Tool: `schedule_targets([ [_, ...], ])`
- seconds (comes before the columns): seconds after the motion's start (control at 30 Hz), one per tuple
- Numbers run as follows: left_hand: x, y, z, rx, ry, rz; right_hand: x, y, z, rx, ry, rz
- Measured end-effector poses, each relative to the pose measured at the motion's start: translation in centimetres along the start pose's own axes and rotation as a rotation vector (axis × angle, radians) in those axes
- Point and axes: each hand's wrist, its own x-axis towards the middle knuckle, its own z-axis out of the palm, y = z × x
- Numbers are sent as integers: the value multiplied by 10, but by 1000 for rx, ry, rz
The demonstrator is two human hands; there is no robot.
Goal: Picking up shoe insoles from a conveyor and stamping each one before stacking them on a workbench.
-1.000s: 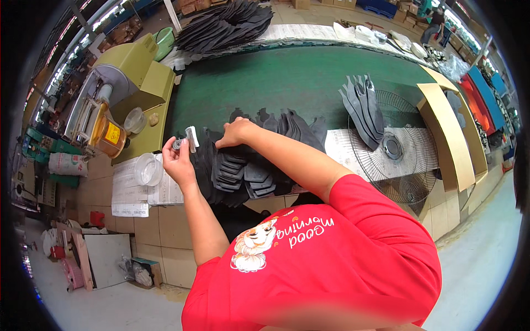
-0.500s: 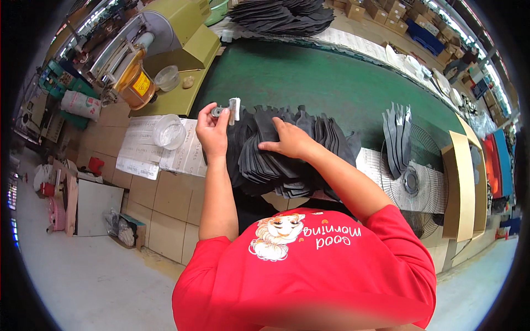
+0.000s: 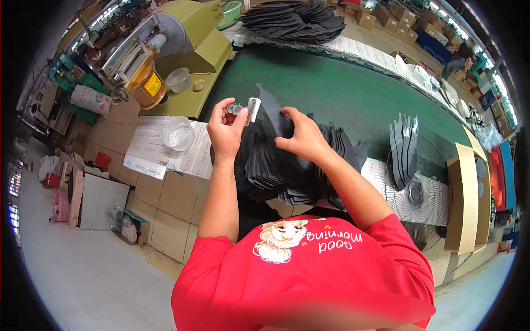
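Observation:
My left hand (image 3: 226, 135) is closed on a small tool with a clear grey round body and a white flat end (image 3: 253, 108); its exact kind I cannot make out. My right hand (image 3: 306, 137) pinches a thin black cut piece (image 3: 270, 110), raised with its pointed end up, close beside the tool's white end. Whether the two touch, I cannot tell. Below both hands lies a fanned pile of similar black pieces (image 3: 265, 168) at the near edge of a green belt table (image 3: 353, 91).
Left of the pile stands a clear plastic tub (image 3: 178, 133) on white printed paper. A yellow-green machine (image 3: 207, 60) with an amber pot (image 3: 148, 83) is at the far left. A few black pieces (image 3: 404, 146) lie over a wire fan guard (image 3: 430, 193), beside an open carton (image 3: 462, 198).
My right hand has lifted one black piece off the pile and tilted it up toward the tool. My left hand still holds the tool. The whole view has shifted slightly.

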Motion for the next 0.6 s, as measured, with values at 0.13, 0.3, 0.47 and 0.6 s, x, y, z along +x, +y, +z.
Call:
schedule_targets([
  [0.13, 6, 16, 10, 36, 32, 102, 7, -5, -4, 108, 148, -16],
  [0.3, 16, 27, 15, 102, 21, 188, 15, -3, -14, -93, 249, -154],
  [0.47, 21, 29, 31, 372, -133, 334, 6, 11, -12, -307, 237, -324],
  [0.6, 24, 6, 33, 439, -241, 362, -3, 14, -10, -285, 238, -348],
])
